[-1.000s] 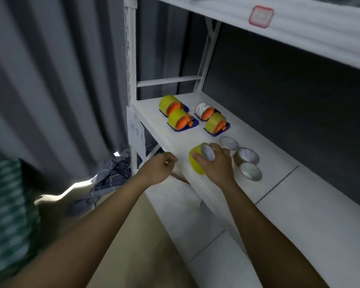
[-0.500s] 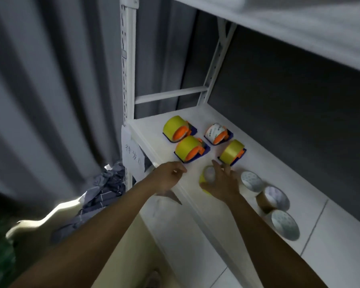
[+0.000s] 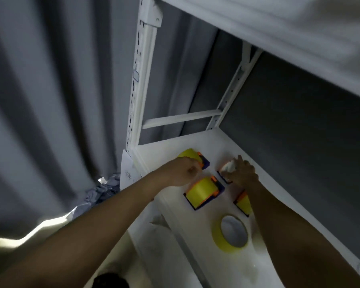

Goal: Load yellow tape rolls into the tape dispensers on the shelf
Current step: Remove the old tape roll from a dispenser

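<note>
A loose yellow tape roll lies flat on the white shelf, its round opening facing up and its short axis upright. It has a yellow outer band and a pale inner core. No fingers touch it; it sits well apart from both hands, nearer the viewer, just left of the right forearm.

Beyond it stands a dispenser with a yellow roll mounted on its side, the roll's axis running level along the shelf, held in an orange and dark blue frame. Right of that, a second yellow loaded dispenser is partly hidden by the right forearm.

The right hand reaches to the far dispenser with a pale roll, fingers curled over it and gripping it from above. The left hand sits just beside another yellow loaded dispenser at the back left; its fingers are curled loosely, and whether they grip anything cannot be told.

A white upright post rises at the shelf's left corner, with a paper label hanging at its base. A grey curtain hangs to the left.
</note>
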`<state>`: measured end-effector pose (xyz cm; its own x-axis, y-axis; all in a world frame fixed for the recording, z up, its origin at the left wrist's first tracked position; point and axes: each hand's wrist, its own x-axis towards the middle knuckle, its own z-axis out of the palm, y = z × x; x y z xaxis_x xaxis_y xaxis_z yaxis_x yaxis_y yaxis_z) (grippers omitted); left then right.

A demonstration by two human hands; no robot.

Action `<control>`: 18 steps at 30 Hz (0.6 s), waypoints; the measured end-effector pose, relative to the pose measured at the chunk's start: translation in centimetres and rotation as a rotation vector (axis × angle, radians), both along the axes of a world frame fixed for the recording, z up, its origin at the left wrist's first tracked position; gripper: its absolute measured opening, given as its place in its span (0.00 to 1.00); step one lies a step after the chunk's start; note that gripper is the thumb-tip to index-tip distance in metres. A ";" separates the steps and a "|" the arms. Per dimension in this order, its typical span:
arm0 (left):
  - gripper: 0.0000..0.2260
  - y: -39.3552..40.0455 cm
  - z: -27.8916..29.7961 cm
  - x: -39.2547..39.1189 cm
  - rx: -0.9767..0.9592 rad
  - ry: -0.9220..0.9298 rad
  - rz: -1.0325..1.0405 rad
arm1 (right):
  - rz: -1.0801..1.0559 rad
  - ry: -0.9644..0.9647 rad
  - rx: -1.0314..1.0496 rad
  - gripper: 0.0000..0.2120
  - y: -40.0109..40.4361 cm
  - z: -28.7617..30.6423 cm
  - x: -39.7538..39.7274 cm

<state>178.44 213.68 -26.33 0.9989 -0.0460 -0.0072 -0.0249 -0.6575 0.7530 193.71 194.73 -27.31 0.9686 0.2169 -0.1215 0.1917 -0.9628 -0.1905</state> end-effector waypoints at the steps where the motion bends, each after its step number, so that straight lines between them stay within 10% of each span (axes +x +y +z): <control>1: 0.14 0.9 0.4 0.6 0.009 -0.008 -0.026 | -0.007 0.015 -0.012 0.45 0.2 -0.4 0.3; 8: 0.13 4.9 2.5 5.7 0.115 -0.033 -0.144 | -0.084 -0.073 -0.007 0.38 1.7 -0.2 0.8; 18: 0.15 1.0 6.8 10.1 -0.282 -0.181 -0.239 | 0.077 -0.843 0.438 0.36 5.1 6.5 -4.1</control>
<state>188.56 214.72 -19.53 0.9438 -0.2518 0.2139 -0.3006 -0.3858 0.8722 189.60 199.83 -20.84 0.6811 0.1443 0.7178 0.4909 -0.8174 -0.3014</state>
